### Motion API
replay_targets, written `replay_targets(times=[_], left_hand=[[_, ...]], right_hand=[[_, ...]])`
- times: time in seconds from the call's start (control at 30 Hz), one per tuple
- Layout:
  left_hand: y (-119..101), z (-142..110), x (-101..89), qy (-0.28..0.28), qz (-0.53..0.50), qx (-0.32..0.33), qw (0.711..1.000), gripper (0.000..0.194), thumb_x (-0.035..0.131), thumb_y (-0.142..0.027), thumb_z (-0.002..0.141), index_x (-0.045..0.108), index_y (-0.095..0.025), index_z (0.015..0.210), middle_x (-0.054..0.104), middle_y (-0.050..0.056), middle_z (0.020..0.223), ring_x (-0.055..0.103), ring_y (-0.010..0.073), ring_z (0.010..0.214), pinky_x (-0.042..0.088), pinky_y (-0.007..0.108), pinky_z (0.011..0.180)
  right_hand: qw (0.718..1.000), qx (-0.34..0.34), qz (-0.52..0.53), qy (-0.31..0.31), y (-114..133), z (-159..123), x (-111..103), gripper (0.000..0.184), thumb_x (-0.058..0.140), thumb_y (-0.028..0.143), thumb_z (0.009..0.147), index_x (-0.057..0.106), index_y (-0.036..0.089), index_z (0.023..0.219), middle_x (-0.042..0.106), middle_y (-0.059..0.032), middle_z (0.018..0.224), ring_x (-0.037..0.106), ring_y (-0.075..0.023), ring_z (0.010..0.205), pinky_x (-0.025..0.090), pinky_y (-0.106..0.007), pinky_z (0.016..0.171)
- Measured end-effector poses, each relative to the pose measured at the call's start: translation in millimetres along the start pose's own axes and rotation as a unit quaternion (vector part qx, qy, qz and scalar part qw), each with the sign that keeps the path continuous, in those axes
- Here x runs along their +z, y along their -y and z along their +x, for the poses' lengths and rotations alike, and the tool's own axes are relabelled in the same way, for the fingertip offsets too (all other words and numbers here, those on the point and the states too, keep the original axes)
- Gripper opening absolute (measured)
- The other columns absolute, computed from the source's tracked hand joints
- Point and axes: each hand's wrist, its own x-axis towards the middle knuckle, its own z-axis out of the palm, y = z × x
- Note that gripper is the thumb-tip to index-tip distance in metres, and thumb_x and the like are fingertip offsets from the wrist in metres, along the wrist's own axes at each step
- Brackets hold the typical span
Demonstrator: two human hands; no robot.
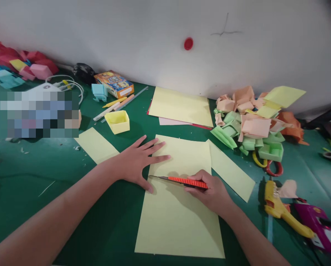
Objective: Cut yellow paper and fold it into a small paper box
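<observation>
Printed orange-and-blue cardboard box (pixel 115 83) at the back of the green bench (pixel 99 229): lettering on top, too small to read; pale label on its end, also unreadable. Thin dark line mark (pixel 226 32) on the grey-white wall (pixel 154 37): one upright stroke meeting a flat one, near a single round red disc (pixel 188 43). One cutter, red-orange ribbed handle and slim metal blade (pixel 187 182), lies across the large pale-yellow paper sheet (pixel 179 229); long axis roughly left-right, blade pointing left, its tip at the sheet's left edge, handle end slightly nearer the wearer. Sheet's long axis runs away from the wearer. Right hand (pixel 214 194) closed round the cutter handle. Left hand (pixel 135 162) open, fingers spread over the sheet's left edge, thumb below the blade tip; hands apart. Two narrow pale-yellow paper strips, one left (pixel 99 146), one right (pixel 233 173), both slanting. One open yellow paper box (pixel 118 122) beyond the left hand. Off right: one yellow glue gun (pixel 282 212), below a heap of peach, green and orange folded paper (pixel 255 127).
</observation>
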Motion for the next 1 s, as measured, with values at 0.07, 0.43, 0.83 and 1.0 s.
replay_targets(times=[0.07,0.43,0.83,1.0], left_hand=[[1,-1,-0.7,0.001,0.007,0.005,1.000,0.111,0.060,-0.092,0.065,0.026,-0.042,0.158,0.001,0.006,0.171,0.006,0.0421,0.157,-0.007,0.066,0.122],[-6,2,9.8,-0.038,0.032,0.017,0.999,0.105,0.048,-0.091,0.076,0.021,-0.036,0.161,0.008,0.005,0.171,0.009,0.0360,0.158,-0.007,0.060,0.124],[-7,2,12.1,-0.042,0.051,0.020,0.998,0.110,0.046,-0.093,0.075,0.016,-0.034,0.162,0.009,0.005,0.171,0.013,0.0376,0.157,-0.005,0.058,0.125],[-8,2,9.8,-0.037,0.046,0.016,0.998,0.110,0.047,-0.093,0.075,0.017,-0.034,0.162,0.009,0.005,0.171,0.014,0.0374,0.157,-0.004,0.058,0.126]], right_hand=[[1.000,0.001,-0.001,0.000,2,0,0,0.033,0.069,0.057,0.083,0.068,0.025,0.091,0.077,-0.0027,0.084,0.069,-0.0217,0.070,0.050,-0.030,0.062],[1.000,-0.017,0.002,0.000,2,1,0,0.030,0.070,0.054,0.084,0.070,0.026,0.095,0.077,-0.0024,0.085,0.065,-0.0190,0.064,0.050,-0.029,0.061],[1.000,-0.005,0.014,0.014,6,3,-3,0.031,0.070,0.056,0.085,0.069,0.027,0.094,0.079,-0.0024,0.096,0.070,-0.0200,0.076,0.052,-0.030,0.068],[1.000,-0.004,-0.009,0.017,4,3,-3,0.032,0.069,0.058,0.086,0.068,0.027,0.096,0.078,-0.0004,0.089,0.067,-0.0188,0.067,0.049,-0.029,0.061]])
